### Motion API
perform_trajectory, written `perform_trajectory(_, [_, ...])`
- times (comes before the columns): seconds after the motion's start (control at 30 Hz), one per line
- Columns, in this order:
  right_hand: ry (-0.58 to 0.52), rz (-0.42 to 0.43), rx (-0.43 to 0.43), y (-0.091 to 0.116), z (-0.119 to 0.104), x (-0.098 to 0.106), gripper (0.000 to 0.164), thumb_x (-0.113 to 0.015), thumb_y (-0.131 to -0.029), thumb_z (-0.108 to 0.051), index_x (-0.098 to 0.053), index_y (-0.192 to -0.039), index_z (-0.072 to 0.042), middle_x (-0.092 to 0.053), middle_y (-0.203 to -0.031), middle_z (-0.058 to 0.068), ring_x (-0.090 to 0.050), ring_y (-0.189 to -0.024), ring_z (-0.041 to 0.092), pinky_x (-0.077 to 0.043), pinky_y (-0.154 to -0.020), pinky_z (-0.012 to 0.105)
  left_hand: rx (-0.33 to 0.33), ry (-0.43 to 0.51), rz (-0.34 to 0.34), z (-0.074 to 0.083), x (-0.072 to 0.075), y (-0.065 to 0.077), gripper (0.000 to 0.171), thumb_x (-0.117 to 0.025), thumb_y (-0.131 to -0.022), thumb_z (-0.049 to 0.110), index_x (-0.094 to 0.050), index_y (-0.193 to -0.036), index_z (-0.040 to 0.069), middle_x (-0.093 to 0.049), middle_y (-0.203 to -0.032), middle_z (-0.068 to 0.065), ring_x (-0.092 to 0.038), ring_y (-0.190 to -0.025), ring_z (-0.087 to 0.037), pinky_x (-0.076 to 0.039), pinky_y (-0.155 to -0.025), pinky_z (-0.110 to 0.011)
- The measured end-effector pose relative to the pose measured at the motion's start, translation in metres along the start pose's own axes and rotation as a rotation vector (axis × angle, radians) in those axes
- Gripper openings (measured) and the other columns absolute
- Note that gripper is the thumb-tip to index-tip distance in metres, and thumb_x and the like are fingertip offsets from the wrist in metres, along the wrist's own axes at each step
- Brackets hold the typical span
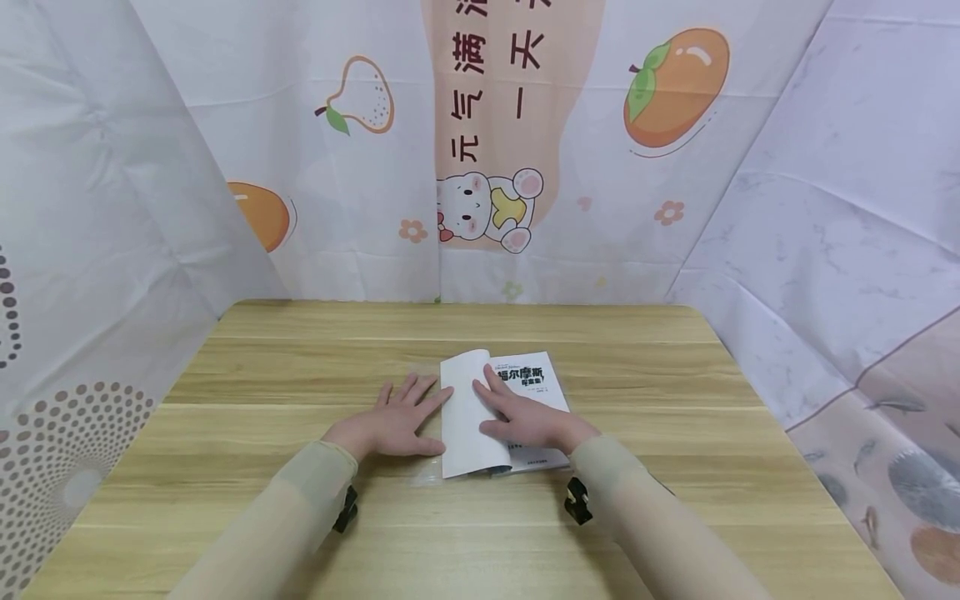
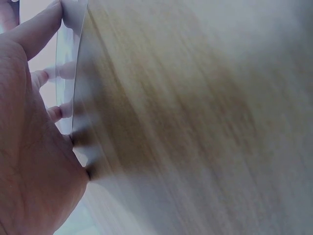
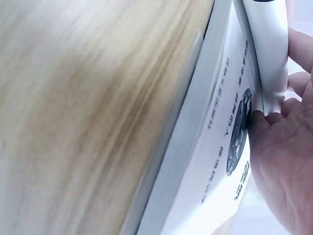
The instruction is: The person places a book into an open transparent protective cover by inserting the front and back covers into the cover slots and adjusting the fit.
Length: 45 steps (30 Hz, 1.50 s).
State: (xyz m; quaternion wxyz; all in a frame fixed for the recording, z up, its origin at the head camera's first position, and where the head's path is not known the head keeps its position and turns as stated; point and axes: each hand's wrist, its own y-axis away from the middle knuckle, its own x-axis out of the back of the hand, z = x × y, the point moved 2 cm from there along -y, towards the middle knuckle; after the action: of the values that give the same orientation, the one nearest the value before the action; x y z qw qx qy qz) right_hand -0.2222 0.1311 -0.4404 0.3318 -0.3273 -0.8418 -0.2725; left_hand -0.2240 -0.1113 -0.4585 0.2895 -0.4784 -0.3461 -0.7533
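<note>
A book (image 1: 534,457) lies on the wooden table, its page printed with large dark Chinese characters and, in the right wrist view, a dark oval picture (image 3: 239,132). Its white cover (image 1: 469,433) is folded over to the left, bulging in a soft curve at the fold. A clear plastic sheet (image 1: 427,477) sticks out past the cover's left edge. My left hand (image 1: 393,423) lies spread on this plastic, with fingertips and thumb at the cover's edge. My right hand (image 1: 525,415) rests over the book, its spread fingertips on the curved part of the cover.
The wooden table (image 1: 645,367) reaches out on all sides of the book. Behind it hangs a white cloth (image 1: 300,167) printed with fruit and characters; more cloth hangs at both sides. A dark wrist device (image 1: 577,501) sits under my right sleeve.
</note>
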Motion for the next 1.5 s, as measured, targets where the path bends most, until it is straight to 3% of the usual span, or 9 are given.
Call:
perform_trajectory(0.43, [0.033,0.01,0.013,-0.0025,0.0001,-0.0031,0.068,-0.048,-0.101,-0.038,-0.01,-0.155,-0.018,0.014,-0.16,0.002,0.007,-0.144,0.021,-0.014,-0.116,0.048,-0.002,-0.004,0.0,0.0015,0.002,0.0007,0.087,-0.052,-0.088,0.066,-0.013,-0.155,0.027,-0.005,-0.16,-0.012,0.003,-0.143,-0.039,-0.004,-0.109,-0.069])
perform_trajectory(0.63, [0.035,0.042,0.049,-0.003,-0.0017,-0.0031,0.074,-0.051,-0.1,-0.035,-0.006,-0.155,-0.013,0.012,-0.16,0.006,0.001,-0.144,0.025,-0.015,-0.116,0.048,-0.002,0.006,-0.003,0.0032,0.0045,0.0025,0.087,-0.053,-0.089,0.063,-0.012,-0.155,0.025,-0.004,-0.16,-0.013,0.003,-0.143,-0.04,-0.003,-0.109,-0.069])
perform_trajectory(1.0, [-0.031,0.1,-0.026,-0.0011,0.0034,-0.0041,0.088,-0.058,-0.094,-0.047,-0.003,-0.155,-0.016,0.01,-0.16,0.007,-0.007,-0.143,0.019,-0.019,-0.116,0.045,-0.002,0.002,-0.014,0.0029,0.0026,0.0012,0.089,-0.052,-0.088,0.066,-0.01,-0.155,0.027,-0.003,-0.161,-0.012,0.003,-0.143,-0.039,-0.002,-0.108,-0.07])
perform_trajectory(1.5, [-0.071,0.073,-0.011,-0.0014,0.0049,-0.002,0.078,-0.051,-0.097,-0.049,-0.004,-0.155,-0.025,0.01,-0.16,-0.003,-0.007,-0.142,0.014,-0.019,-0.115,0.045,-0.008,-0.012,0.012,-0.0023,-0.0017,0.0016,0.09,-0.05,-0.087,0.07,-0.01,-0.155,0.026,-0.006,-0.161,-0.012,0.001,-0.143,-0.039,-0.004,-0.109,-0.068])
